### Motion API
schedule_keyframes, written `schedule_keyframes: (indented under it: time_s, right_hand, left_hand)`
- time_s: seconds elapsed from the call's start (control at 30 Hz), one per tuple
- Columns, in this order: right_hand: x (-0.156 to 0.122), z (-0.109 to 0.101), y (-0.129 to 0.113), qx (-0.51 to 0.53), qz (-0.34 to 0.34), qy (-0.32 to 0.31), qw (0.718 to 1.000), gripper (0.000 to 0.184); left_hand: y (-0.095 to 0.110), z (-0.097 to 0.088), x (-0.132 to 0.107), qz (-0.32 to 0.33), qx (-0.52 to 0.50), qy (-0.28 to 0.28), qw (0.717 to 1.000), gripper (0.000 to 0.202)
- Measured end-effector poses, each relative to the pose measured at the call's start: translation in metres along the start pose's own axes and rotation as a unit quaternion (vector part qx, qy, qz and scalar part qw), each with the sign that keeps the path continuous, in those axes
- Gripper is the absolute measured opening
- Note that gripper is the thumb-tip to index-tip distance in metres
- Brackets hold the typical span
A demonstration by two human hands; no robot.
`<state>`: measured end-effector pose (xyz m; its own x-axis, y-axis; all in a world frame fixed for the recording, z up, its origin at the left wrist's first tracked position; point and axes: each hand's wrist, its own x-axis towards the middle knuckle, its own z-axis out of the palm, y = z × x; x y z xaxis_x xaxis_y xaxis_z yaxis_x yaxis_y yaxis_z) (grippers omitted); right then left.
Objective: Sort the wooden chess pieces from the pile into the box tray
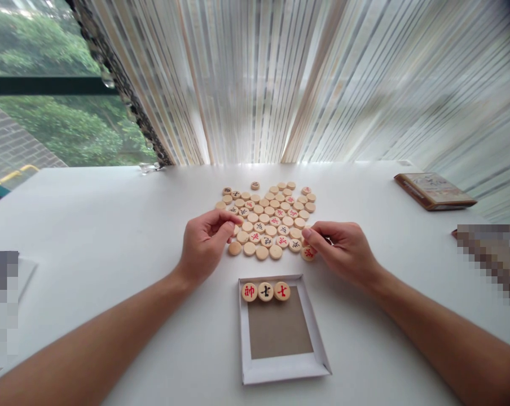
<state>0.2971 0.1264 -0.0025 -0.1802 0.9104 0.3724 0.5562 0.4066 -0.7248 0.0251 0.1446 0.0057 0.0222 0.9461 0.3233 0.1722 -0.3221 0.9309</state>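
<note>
Many round wooden Chinese chess pieces [271, 230] lie in a flat cluster on the white table, some blank side up, others showing red or black characters. My left hand [206, 239] is at the cluster's left edge, its thumb and fingers closed beside the outer pieces. At the right edge, my right hand [339, 245] is curled too, thumb against the index finger, just above a red-marked piece [308, 253]. Whether either hand grips a piece is hidden. Nearer me is a shallow white box tray [286, 369] with three pieces in a row [266, 291] along its far side.
A flat brown box [435, 190] lies at the back right. Further right is a partly pixelated brown object [492, 259]. A pale sheet-like item [26, 276] shows at the left edge. String curtains [246, 84] hang behind the table [111, 225], with a window at left.
</note>
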Motion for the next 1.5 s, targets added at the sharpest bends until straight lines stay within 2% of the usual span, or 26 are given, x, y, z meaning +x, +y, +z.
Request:
schedule_keyframes:
  time_s: [0.7, 0.9, 1.13, 1.23, 1.33, 1.5]
  right_hand:
    - [0.001, 0.000, -0.003, 0.003, 0.003, -0.005, 1.000, 0.051]
    - [0.005, -0.006, 0.001, -0.008, 0.019, 0.046, 0.999, 0.049]
    - [0.018, -0.023, 0.016, -0.023, 0.056, 0.138, 0.989, 0.041]
    - [0.022, -0.029, 0.021, -0.030, 0.067, 0.154, 0.985, 0.039]
    - [0.023, -0.029, 0.024, -0.033, 0.072, 0.138, 0.987, 0.035]
    - [0.019, -0.022, 0.021, -0.040, 0.067, 0.069, 0.995, 0.032]
  left_hand:
    - [-0.002, -0.001, -0.001, 0.001, 0.013, -0.005, 1.000, 0.014]
    - [-0.002, -0.002, 0.000, 0.000, 0.016, -0.001, 1.000, 0.013]
    - [-0.002, -0.002, 0.000, -0.005, 0.020, -0.003, 1.000, 0.012]
    - [-0.003, -0.002, -0.001, -0.005, 0.017, -0.006, 1.000, 0.013]
    - [-0.003, -0.002, 0.000, -0.003, 0.013, -0.008, 1.000, 0.013]
    - [-0.002, -0.001, 0.000, -0.003, 0.019, -0.007, 1.000, 0.013]
